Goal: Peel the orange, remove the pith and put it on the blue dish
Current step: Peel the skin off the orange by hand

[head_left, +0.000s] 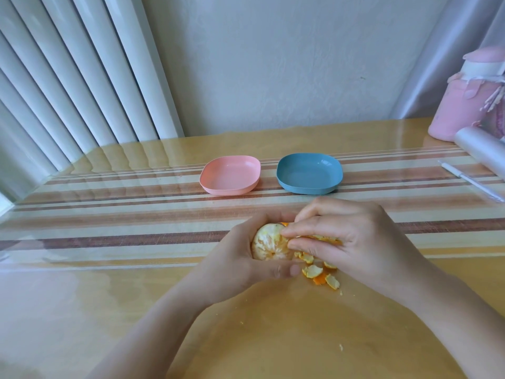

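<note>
Two grips: left hand [235,259] cups pithy round orange [269,246], right hand [352,236] pinches ragged peel [326,238].

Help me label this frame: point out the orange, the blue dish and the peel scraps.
orange [269,246], head view, on its peeled pale face.
blue dish [308,175], head view, on its bare inner floor.
peel scraps [313,270], head view, on one curled scrap.

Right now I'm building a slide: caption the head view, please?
Left hand holds the orange, right hand strips peel; blue dish waits.

Hands [352,242] hide part of the orange [269,246]; pink bottle [464,99] is cropped.
</note>
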### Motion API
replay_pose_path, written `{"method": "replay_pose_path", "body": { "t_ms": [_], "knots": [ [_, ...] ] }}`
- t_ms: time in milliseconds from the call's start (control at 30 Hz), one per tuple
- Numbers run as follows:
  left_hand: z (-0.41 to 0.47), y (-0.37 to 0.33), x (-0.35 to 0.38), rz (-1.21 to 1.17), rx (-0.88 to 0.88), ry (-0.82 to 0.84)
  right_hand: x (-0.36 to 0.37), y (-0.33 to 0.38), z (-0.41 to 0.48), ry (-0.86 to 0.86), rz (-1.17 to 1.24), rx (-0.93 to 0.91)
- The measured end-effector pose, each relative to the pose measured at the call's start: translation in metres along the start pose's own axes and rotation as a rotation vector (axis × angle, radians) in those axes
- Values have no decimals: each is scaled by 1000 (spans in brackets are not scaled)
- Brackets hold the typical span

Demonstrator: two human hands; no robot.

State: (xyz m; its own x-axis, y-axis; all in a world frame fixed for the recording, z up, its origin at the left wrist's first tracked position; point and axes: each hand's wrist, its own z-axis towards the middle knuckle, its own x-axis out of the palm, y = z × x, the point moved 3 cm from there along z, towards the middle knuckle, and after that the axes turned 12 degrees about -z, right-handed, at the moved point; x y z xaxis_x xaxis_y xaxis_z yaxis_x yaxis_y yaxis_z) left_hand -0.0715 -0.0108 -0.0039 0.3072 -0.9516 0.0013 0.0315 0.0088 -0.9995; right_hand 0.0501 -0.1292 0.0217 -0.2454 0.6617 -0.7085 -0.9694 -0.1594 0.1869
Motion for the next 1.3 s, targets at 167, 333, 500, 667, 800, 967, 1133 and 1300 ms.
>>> {"method": "replay_pose_path", "body": {
  "t_ms": [167, 333, 500, 667, 800, 967, 1133, 1300],
  "knots": [
    [-1, 1, -1, 89, -18, -28, 0, 5, -1, -8, -125, -68],
    [-1, 6, 0, 132, -51, -41, 6, 12, -1, -15, -333, -104],
    [-1, 7, 2, 154, -69, -45, 9, 15, -1, -6, -392, -101],
    [-1, 6, 3, 171, -54, -38, 10, 15, 0, 9, -373, -63],
    [-1, 6, 2, 192, -30, -51, 9, 16, 0, 6, -298, 13],
    [-1, 6, 1, 224, 4, -70, 9, 16, 1, 20, -232, 104],
    [-1, 7, 1, 239, 35, -91, 10, 15, 1, 13, -123, 200],
    [-1, 5, 0, 255, 66, -117, 10, 10, 0, 31, 144, 396]
  ]
}}
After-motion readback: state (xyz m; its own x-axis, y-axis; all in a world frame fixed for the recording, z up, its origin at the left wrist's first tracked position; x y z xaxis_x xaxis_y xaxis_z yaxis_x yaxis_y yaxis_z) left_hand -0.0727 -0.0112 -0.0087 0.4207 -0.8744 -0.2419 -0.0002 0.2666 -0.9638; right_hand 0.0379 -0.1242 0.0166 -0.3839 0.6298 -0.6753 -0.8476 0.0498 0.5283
